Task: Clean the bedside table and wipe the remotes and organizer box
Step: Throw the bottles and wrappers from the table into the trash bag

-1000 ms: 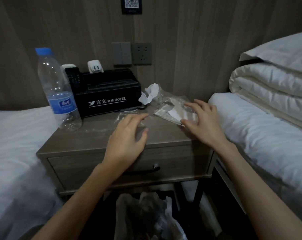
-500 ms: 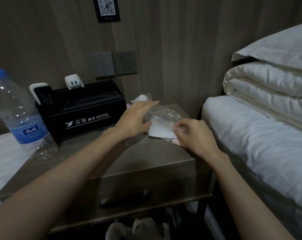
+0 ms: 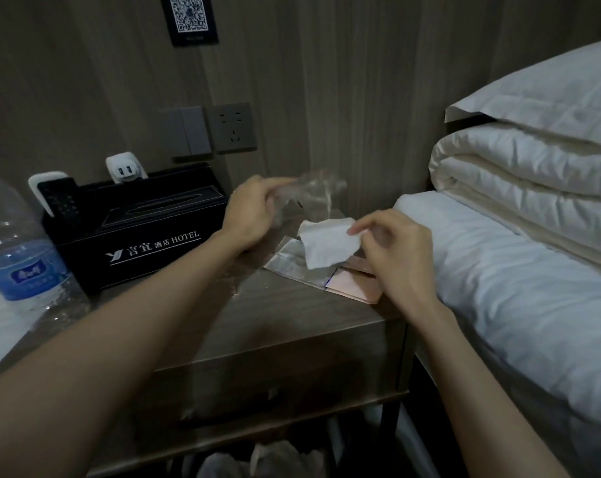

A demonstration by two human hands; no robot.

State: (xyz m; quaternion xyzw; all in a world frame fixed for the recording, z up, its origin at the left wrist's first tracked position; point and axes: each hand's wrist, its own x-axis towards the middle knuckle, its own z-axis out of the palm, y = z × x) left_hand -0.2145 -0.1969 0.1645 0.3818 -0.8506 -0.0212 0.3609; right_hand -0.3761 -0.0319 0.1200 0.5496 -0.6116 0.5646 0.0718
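My left hand (image 3: 251,215) grips crumpled clear plastic wrap (image 3: 309,189) lifted above the back of the wooden bedside table (image 3: 292,315). My right hand (image 3: 392,250) pinches a white tissue (image 3: 328,246) just above the table's right part. Under the tissue lie a silvery wrapper (image 3: 292,260) and a pink card (image 3: 352,288). The black organizer box (image 3: 147,236) marked HOTEL stands at the back left. A black remote (image 3: 59,201) and a white remote (image 3: 40,179) stick up from its left end.
A clear water bottle (image 3: 20,257) with a blue label stands at the table's left edge. A white charger (image 3: 125,170) sits behind the box. A bed with folded white duvets (image 3: 523,181) borders the right side. Bagged rubbish (image 3: 268,460) shows below the drawer.
My left hand has lifted the clear plastic off the table. My right hand has picked the white tissue up from the wrappers. The camera moved closer and rightward.
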